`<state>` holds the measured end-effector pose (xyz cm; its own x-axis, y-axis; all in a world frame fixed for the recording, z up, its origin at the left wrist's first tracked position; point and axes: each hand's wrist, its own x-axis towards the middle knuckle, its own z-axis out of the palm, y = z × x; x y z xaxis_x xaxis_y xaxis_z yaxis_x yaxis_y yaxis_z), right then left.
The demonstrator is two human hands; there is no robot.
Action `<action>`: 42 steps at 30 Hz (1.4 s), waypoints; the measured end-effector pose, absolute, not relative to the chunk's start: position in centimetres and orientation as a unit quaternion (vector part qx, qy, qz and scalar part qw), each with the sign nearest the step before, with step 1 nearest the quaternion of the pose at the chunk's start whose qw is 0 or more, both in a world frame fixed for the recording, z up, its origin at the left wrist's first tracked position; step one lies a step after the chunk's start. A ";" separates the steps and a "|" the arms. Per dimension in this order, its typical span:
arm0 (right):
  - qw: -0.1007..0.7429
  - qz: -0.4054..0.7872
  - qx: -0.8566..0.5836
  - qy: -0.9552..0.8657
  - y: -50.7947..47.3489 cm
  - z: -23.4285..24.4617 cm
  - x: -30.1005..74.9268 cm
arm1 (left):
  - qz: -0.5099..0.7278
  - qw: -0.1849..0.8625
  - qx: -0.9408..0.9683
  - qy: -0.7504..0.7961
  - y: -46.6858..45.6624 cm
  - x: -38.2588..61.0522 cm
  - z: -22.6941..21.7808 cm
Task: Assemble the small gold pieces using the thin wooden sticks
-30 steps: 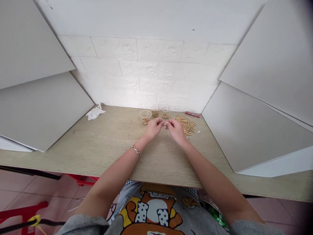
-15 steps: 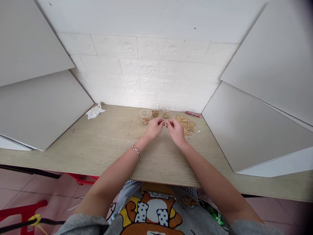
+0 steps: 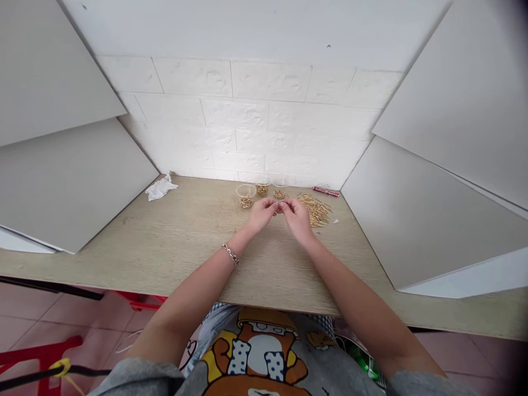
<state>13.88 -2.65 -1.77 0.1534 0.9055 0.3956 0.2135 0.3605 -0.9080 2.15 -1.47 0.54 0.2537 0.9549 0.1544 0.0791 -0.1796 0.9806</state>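
My left hand (image 3: 259,214) and my right hand (image 3: 296,215) meet fingertip to fingertip over the wooden table (image 3: 185,242), pinching a tiny gold piece (image 3: 280,207) between them. The piece is too small to make out. A bracelet sits on my left wrist. Just behind my hands stand small clear cups holding gold bits (image 3: 246,202), (image 3: 262,190), (image 3: 279,193). A pile of thin gold pins (image 3: 315,209) lies to the right of my right hand.
A crumpled white tissue (image 3: 160,188) lies at the back left of the table. A red pen-like object (image 3: 325,192) rests near the back wall. Grey panels (image 3: 70,187), (image 3: 421,214) close in both sides. A red stool (image 3: 37,357) stands below left.
My two hands have drawn closer together, so the fingertips now touch around the small piece. The view shifted slightly.
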 end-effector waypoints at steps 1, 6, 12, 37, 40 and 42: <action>0.586 0.302 -0.480 -0.578 -2.5 -1.9 13.9 | 0.445 0.488 0.625 0.416 -1.4 2.1 0.5; 0.580 0.372 -0.459 -0.561 -2.0 -2.7 13.7 | 0.429 0.475 0.642 0.422 -1.0 2.1 -0.3; 0.571 0.399 -0.453 -0.556 -2.2 -2.8 13.2 | 0.416 0.489 0.655 0.398 -0.8 2.0 -0.5; 0.588 0.230 -0.520 -0.576 -2.3 -2.1 14.2 | 0.415 0.543 0.579 0.445 -1.1 2.1 0.4; 0.597 0.285 -0.518 -0.542 -2.2 -2.0 14.2 | 0.416 0.540 0.579 0.447 -1.0 2.0 0.2; 0.598 0.313 -0.515 -0.527 -2.2 -1.9 14.2 | 0.419 0.543 0.579 0.441 -0.9 1.9 0.1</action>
<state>14.18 -2.21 -1.87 0.2474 0.9186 0.3083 0.1687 0.2724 -0.9473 1.91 -0.95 0.07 0.2598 0.9656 0.0076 0.0554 -0.0228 0.9982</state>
